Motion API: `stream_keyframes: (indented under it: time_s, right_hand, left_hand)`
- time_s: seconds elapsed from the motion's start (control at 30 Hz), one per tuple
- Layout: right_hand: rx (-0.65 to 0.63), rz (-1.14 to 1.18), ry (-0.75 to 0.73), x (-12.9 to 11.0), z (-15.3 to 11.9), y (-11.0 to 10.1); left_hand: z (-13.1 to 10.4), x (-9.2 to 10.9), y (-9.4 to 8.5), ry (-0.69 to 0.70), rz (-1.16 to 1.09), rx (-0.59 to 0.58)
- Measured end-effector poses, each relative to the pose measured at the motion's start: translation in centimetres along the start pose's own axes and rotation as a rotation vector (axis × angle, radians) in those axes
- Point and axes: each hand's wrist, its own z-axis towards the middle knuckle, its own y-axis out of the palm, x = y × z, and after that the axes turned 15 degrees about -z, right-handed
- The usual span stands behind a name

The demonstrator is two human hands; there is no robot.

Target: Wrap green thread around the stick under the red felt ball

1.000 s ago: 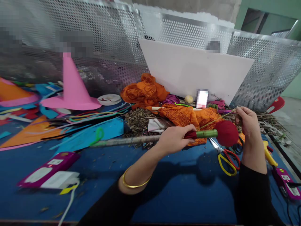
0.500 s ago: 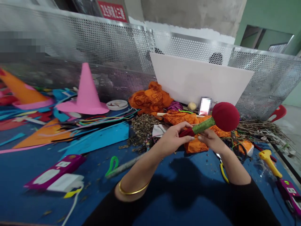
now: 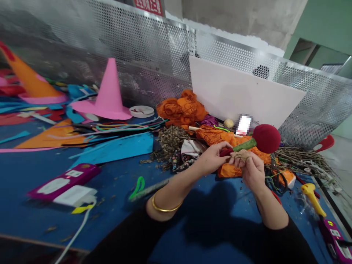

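Red-balled stick [image 3: 244, 145] aslant, ball [image 3: 266, 138] rightward, left hand [image 3: 213, 158] closed around it, right hand [image 3: 250, 168] pinching apparently thread [image 3: 241, 157].

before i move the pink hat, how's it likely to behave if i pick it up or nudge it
The pink hat is probably light, since its brim looks like thin sheet. It should be fairly stiff but bendable, as the tall point stands up without sagging. A nudge would more likely slide it than tip it, given that wide brim.

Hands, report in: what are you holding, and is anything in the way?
Left hand gripping green-wrapped stick. Right hand close by, fingers bunched, contents unclear. Orange cloth crowded behind; no obstruction seen between hands.
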Motion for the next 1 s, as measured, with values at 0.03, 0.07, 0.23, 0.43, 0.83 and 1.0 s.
stream_keyframes:
  time_s: [0.03,0.07,0.23,0.43,0.83,1.0]
  right_hand:
    - [0.035,0.051,0.086,0.1,0.0,0.1]
    - [0.085,0.088,0.171,0.1,0.0,0.2]
    - [0.286,0.09,0.401,-1.0,0.0,0.2]
    - [0.347,0.068,0.42,-1.9,-0.4,1.0]
    - [0.374,0.063,0.441,-1.4,-0.4,1.7]
    - [0.096,-0.138,0.355,-1.0,-0.4,0.7]
  left_hand:
    - [0.1,-0.3,0.1,0.002,0.051,-0.003]
    - [0.1,-0.5,0.2,-0.003,0.118,0.0]
    - [0.0,-0.3,1.0,-0.093,0.541,0.068]
    - [0.0,0.1,1.5,-0.147,0.631,0.101]
    - [0.6,-0.9,1.1,-0.177,0.727,0.081]
    - [0.2,-0.3,0.9,-0.149,0.917,0.032]
